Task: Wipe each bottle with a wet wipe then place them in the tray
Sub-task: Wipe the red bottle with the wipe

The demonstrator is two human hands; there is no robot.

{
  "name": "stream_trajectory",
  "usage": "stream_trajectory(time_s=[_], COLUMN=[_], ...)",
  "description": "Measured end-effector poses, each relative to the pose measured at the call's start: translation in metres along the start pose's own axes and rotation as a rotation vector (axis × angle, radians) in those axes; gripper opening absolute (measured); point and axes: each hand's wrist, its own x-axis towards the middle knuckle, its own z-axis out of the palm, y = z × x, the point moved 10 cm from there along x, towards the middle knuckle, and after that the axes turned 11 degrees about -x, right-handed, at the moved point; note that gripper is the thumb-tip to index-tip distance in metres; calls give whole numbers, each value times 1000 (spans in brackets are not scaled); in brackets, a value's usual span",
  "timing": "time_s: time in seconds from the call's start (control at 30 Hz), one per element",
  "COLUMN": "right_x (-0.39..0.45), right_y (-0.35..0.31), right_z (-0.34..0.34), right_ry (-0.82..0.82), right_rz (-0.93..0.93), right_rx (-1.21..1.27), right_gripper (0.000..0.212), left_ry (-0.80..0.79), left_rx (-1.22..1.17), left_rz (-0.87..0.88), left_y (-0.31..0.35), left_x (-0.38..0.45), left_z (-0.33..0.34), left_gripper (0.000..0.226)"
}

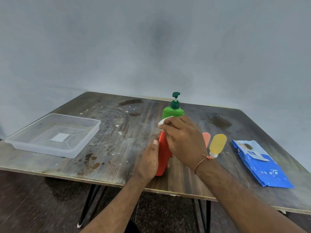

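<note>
Between the clear tray (53, 134) at the left of the desk (117, 158) and the orange bottle (162, 153) near the middle lies a broad bare stretch of desk, open to a reach. The tray's inside holds nothing. Behind the orange bottle the green pump bottle (173, 111) stands upright, blocking a straight path back. To the right the way is crowded: a peach bottle (206, 137), a yellow bottle (217, 145) lying down, then the blue wipes pack (260, 163). The far right corner is bare.
</note>
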Motion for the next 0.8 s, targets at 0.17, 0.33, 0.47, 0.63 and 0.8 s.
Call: stream_trajectory(time_s=[0.17,0.33,0.47,0.63,0.8], right_x=[19,29,22,9,-14], right_y=[6,27,47,63,69], right_z=[-1,9,21,31,43], right_ry=[-224,-499,-621,-673,-660], right_rz=[64,250,419,609,784], right_rx=[-77,57,277,662,895], right_gripper=[26,25,17,19,44], left_ry=[-107,-127,-114,-122,-141], left_rx=[20,65,55,51,-36], left_rz=[59,110,104,92,79], left_y=[9,18,20,18,17], left_x=[-5,-9,-12,-11,-11], left_z=[14,15,14,12,13], left_gripper=[47,41,42,44,39])
